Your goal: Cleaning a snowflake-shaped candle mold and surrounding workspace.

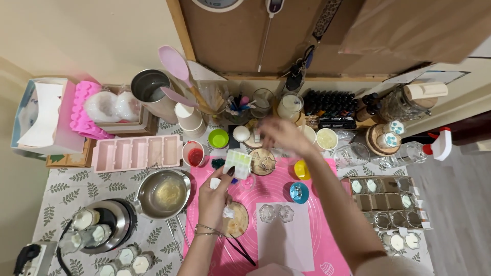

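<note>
Head view: left hand (215, 197) clamped on small white block mould (238, 163) above the pink mat (317, 204), right hand (281, 135) blurred over the desk's far cups, grip unclear; best keep mould level, steady.

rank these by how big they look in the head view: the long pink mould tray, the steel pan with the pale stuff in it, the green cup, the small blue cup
1. long pink mould tray
2. steel pan
3. green cup and small blue cup: these look alike in size, so I would not rank one over the other.
</note>
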